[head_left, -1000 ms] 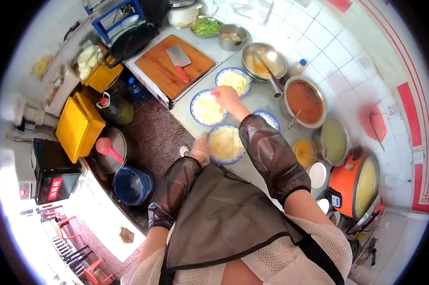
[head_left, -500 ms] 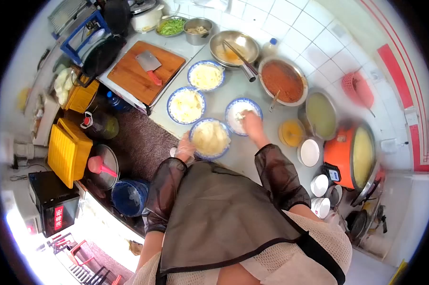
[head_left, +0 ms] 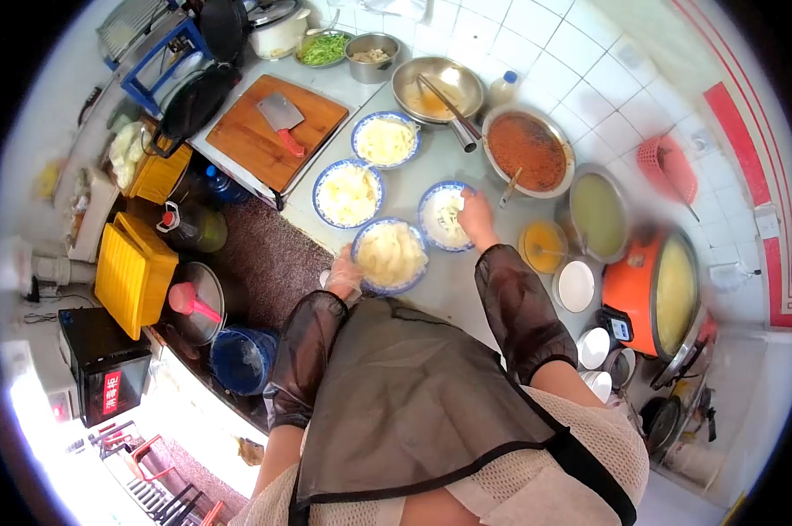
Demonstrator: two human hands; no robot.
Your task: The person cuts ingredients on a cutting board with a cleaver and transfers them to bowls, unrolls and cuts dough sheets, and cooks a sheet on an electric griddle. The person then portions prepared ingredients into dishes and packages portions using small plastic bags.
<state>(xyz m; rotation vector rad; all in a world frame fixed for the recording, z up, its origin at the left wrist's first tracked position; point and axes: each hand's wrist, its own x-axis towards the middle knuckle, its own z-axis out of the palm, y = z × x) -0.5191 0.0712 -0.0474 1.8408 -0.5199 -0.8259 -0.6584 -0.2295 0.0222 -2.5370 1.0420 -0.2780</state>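
My left hand [head_left: 344,273], in a clear plastic glove, holds the left rim of a blue-rimmed bowl [head_left: 389,255] filled with pale, noodle-like food. My right hand [head_left: 476,219] is closed at the right rim of another blue-rimmed bowl [head_left: 426,209], its fingers pinched around something small and white that I cannot make out. Pale, greenish-white pieces [head_left: 448,221] lie inside that bowl. Farther back stand two similar patterned bowls, one with pale shredded food [head_left: 348,195] and one with yellowish shreds [head_left: 385,141].
A cleaver [head_left: 282,121] lies on a wooden cutting board [head_left: 238,145] at the left. Along the wall stand a metal bowl with a handled tool [head_left: 438,86], a basin of red sauce [head_left: 525,151] and a pot of greenish liquid [head_left: 598,213]. An orange cooker [head_left: 634,285] is at right.
My right hand has shifted from inside the bowl to its right rim, and greenish-white pieces now show in the bowl. My left hand stays at its bowl.
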